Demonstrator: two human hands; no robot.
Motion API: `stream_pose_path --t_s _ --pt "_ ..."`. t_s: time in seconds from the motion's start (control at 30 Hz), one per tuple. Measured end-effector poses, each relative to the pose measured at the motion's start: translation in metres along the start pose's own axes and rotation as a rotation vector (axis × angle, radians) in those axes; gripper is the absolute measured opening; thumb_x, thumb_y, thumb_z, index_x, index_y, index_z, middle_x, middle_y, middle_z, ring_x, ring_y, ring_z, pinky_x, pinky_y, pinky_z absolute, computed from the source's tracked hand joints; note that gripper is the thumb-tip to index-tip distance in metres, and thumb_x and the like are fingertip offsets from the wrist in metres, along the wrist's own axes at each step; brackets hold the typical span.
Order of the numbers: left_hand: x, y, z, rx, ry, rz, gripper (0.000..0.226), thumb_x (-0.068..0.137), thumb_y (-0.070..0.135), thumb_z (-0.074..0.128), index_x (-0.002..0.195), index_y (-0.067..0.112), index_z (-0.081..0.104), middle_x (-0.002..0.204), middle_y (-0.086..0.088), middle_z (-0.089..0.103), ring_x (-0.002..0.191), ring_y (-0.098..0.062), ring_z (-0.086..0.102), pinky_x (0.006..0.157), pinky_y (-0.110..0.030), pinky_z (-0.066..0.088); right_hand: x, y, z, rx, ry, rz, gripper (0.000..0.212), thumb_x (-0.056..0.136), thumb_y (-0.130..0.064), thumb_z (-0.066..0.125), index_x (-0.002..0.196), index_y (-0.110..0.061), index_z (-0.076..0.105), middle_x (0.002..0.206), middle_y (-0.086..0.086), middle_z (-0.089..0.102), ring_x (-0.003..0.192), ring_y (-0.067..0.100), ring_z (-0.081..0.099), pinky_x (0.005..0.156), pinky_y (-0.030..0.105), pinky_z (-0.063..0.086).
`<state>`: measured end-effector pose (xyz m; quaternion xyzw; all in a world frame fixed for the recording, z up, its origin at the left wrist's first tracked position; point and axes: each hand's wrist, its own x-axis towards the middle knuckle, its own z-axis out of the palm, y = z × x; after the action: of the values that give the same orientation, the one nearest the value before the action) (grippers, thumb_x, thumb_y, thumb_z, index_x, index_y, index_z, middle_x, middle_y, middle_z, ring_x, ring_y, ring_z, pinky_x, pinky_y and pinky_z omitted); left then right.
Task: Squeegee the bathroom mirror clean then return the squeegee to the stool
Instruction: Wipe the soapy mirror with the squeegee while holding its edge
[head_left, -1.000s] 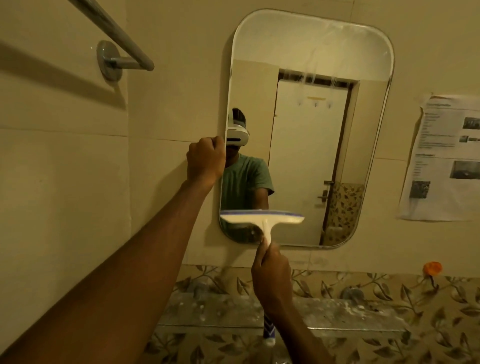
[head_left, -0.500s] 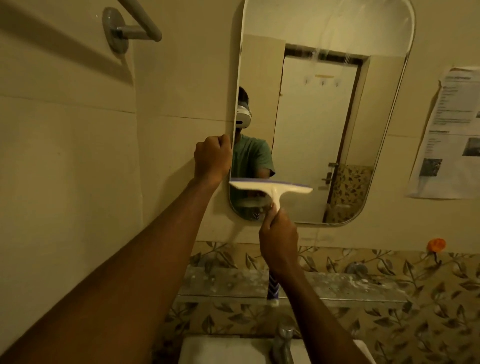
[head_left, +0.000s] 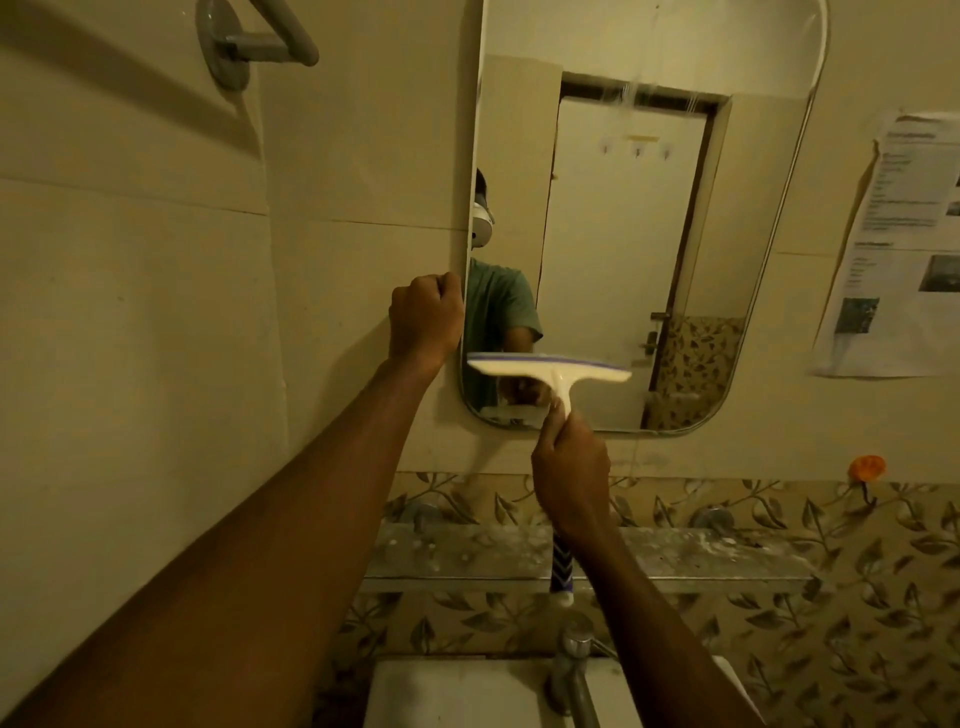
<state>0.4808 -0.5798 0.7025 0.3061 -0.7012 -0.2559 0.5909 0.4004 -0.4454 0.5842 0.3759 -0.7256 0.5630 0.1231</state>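
The rounded wall mirror (head_left: 634, 249) fills the upper middle of the head view. A white squeegee (head_left: 550, 370) with a blue rubber edge lies flat against the mirror's lower left part, blade level. My right hand (head_left: 571, 475) grips its handle from below; the handle's blue-striped end shows under my wrist. My left hand (head_left: 426, 319) is closed on the mirror's left edge at mid height. Faint streaks show near the mirror's top. The stool is out of view.
A glass shelf (head_left: 701, 558) runs under the mirror, with a tap (head_left: 574, 670) and white basin (head_left: 447, 696) below it. A towel rail bracket (head_left: 228, 44) sits at the upper left. A printed paper (head_left: 904, 244) hangs on the right wall, an orange hook (head_left: 866, 467) beneath it.
The squeegee blade has moved up a little from the mirror's bottom edge. The view has tilted down, so the basin and tap now show. My left hand stays on the mirror's edge.
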Motion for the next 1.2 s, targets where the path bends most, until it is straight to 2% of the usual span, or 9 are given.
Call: stream_pose_path --t_s 0.07,0.17,0.3,0.43,0.6,0.7,0.83,0.97,1.2 --pt "0.000 -0.002 0.001 -0.007 -0.002 0.001 0.048 0.094 0.033 0.034 0.068 0.003 0.062 0.067 -0.020 0.064 0.062 -0.034 0.065 0.062 -0.050 0.058 -0.023 0.019 0.010 -0.014 -0.030 0.050 0.035 0.103 -0.032 0.035 0.087 -0.011 0.058 0.060 -0.005 0.054 0.044 0.003 0.047 0.036 0.013 0.034" --pt "0.000 -0.003 0.002 -0.003 -0.002 0.011 0.047 0.093 0.035 0.033 0.066 0.007 0.060 0.067 -0.018 0.064 0.064 -0.032 0.065 0.064 -0.050 0.058 -0.045 0.033 0.016 -0.067 -0.084 0.100 0.040 0.102 -0.037 0.031 0.093 -0.011 0.061 0.068 -0.005 0.059 0.054 0.003 0.055 0.042 0.012 0.034" --pt "0.000 -0.002 0.000 0.001 0.006 0.026 0.045 0.096 0.029 0.035 0.060 0.011 0.055 0.066 -0.022 0.063 0.063 -0.035 0.065 0.064 -0.051 0.058 -0.024 0.001 0.000 0.036 -0.029 0.025 0.035 0.103 -0.031 0.033 0.088 -0.012 0.058 0.060 -0.004 0.054 0.044 0.004 0.046 0.036 0.013 0.036" --pt "0.001 -0.001 0.000 0.000 0.003 0.016 0.043 0.098 0.026 0.036 0.068 0.008 0.059 0.071 -0.019 0.064 0.068 -0.033 0.066 0.066 -0.048 0.059 0.010 -0.027 -0.011 0.030 0.040 -0.040 0.033 0.104 -0.030 0.033 0.087 -0.015 0.057 0.062 -0.008 0.050 0.047 0.002 0.045 0.038 0.011 0.034" --pt "0.000 -0.002 0.001 -0.005 -0.002 0.008 0.045 0.098 0.029 0.036 0.067 0.006 0.060 0.069 -0.020 0.064 0.063 -0.033 0.066 0.063 -0.049 0.058 -0.023 0.005 0.008 0.026 -0.022 0.037 0.033 0.103 -0.030 0.034 0.083 -0.015 0.055 0.057 -0.005 0.051 0.039 0.003 0.047 0.036 0.012 0.036" --pt "0.000 -0.002 0.000 -0.009 -0.001 0.004 0.045 0.098 0.029 0.036 0.074 0.003 0.064 0.073 -0.019 0.064 0.069 -0.033 0.066 0.068 -0.049 0.059 -0.044 0.020 0.011 -0.035 -0.062 0.074 0.034 0.104 -0.031 0.034 0.089 -0.013 0.058 0.062 -0.009 0.054 0.048 0.002 0.052 0.040 0.013 0.038" --pt "0.000 -0.001 -0.001 -0.004 -0.017 0.010 0.045 0.098 0.029 0.036 0.069 0.006 0.061 0.069 -0.018 0.064 0.065 -0.032 0.066 0.067 -0.049 0.059 -0.022 0.001 0.007 0.022 0.007 0.004 0.033 0.104 -0.029 0.036 0.089 -0.012 0.059 0.059 -0.006 0.053 0.042 0.003 0.046 0.037 0.013 0.038" --pt "0.000 0.000 0.000 -0.005 -0.006 0.022 0.043 0.099 0.026 0.036 0.066 0.008 0.057 0.066 -0.017 0.061 0.063 -0.032 0.066 0.064 -0.049 0.058 0.004 -0.013 0.003 0.003 0.053 -0.038 0.033 0.104 -0.030 0.035 0.082 -0.015 0.055 0.061 -0.007 0.051 0.048 0.003 0.047 0.039 0.011 0.033" --pt "0.000 -0.005 0.004 -0.010 0.017 0.011 0.044 0.098 0.028 0.034 0.060 0.014 0.052 0.062 -0.013 0.059 0.062 -0.031 0.064 0.065 -0.050 0.058 -0.031 0.027 0.023 -0.035 0.005 0.051 0.036 0.103 -0.032 0.035 0.083 -0.012 0.056 0.060 -0.002 0.056 0.046 0.008 0.052 0.041 0.018 0.034"
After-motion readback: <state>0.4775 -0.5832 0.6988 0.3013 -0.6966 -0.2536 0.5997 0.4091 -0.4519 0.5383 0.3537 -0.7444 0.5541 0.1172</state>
